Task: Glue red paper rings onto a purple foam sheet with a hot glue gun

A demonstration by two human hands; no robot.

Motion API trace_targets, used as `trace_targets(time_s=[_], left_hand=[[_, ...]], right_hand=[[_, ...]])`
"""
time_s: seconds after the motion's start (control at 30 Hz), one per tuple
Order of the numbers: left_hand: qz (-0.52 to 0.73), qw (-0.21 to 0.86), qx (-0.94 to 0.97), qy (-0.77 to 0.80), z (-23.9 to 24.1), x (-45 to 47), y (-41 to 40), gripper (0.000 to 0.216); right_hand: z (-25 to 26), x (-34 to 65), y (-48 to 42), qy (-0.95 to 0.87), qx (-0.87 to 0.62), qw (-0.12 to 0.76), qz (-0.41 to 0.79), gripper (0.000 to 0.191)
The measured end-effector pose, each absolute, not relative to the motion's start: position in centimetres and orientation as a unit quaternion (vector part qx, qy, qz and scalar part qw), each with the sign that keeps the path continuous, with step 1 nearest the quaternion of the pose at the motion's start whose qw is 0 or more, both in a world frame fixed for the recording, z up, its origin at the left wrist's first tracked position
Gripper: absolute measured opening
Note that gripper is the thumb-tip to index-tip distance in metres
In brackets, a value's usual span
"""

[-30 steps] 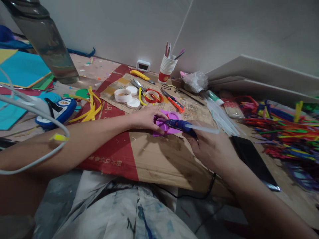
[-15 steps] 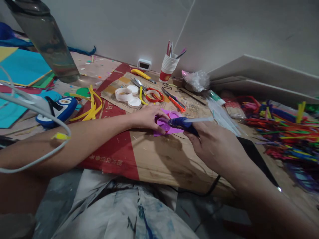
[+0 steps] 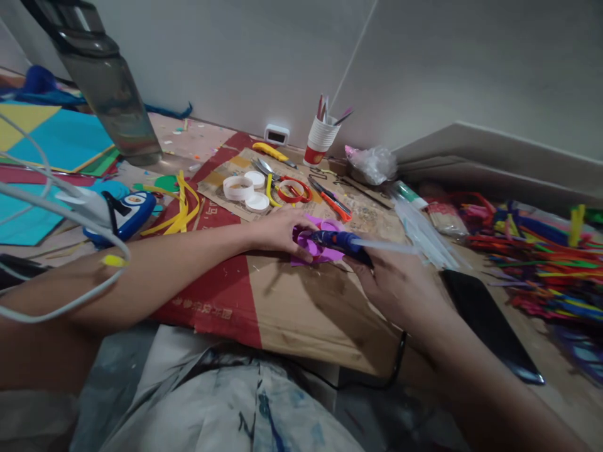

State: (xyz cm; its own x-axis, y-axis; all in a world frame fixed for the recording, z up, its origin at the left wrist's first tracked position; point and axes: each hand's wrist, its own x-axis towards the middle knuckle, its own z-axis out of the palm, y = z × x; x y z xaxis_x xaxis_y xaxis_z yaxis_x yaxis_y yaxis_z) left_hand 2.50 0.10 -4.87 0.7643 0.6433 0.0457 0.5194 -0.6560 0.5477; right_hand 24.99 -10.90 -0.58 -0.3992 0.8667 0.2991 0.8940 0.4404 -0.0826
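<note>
My right hand (image 3: 391,270) is wrapped round a blue hot glue gun (image 3: 346,240), with a clear glue stick (image 3: 384,245) jutting from its back end. The gun's nozzle points left at a purple craft piece (image 3: 325,256), a flat sheet with rounded purple parts standing on it. My left hand (image 3: 280,231) curls its thumb and fingers about the piece's left side. The nozzle is among the purple parts; whether it touches them I cannot tell. Under both hands lies a cardboard sheet (image 3: 292,307) with a red band.
Behind the hands lie red scissors (image 3: 301,191), an orange utility knife (image 3: 339,210), white tape rings (image 3: 238,188) and a yellow knife (image 3: 271,150). A paper cup (image 3: 320,141) holds pens. A water bottle (image 3: 120,107) stands left; a phone (image 3: 490,323) and coloured pipe cleaners (image 3: 541,263) lie right.
The view has shifted slightly. My right hand has brought the glue gun a little left, its nozzle further over the purple piece. More of the phone shows beside my right arm.
</note>
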Motion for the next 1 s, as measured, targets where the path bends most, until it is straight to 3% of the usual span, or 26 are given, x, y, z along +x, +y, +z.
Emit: trace_targets(time_s=[0.23, 0.8, 1.0], left_hand=[[0.111, 0.261, 0.906, 0.313, -4.5, 2.2, 0.2, 0.052], [0.111, 0.257, 0.896, 0.344, -4.9, 2.0, 0.5, 0.065], [0.123, 0.266, 0.904, 0.311, -4.4, 2.1, 0.3, 0.051]], right_hand=[[-1.1, 25.7, -10.8, -0.831, -0.521, 0.193, 0.007, 0.022], [-1.5, 26.1, -10.3, -0.816, -0.527, 0.226, 0.072, 0.019], [-1.6, 26.3, -10.3, -0.811, -0.542, 0.209, 0.065, 0.020]])
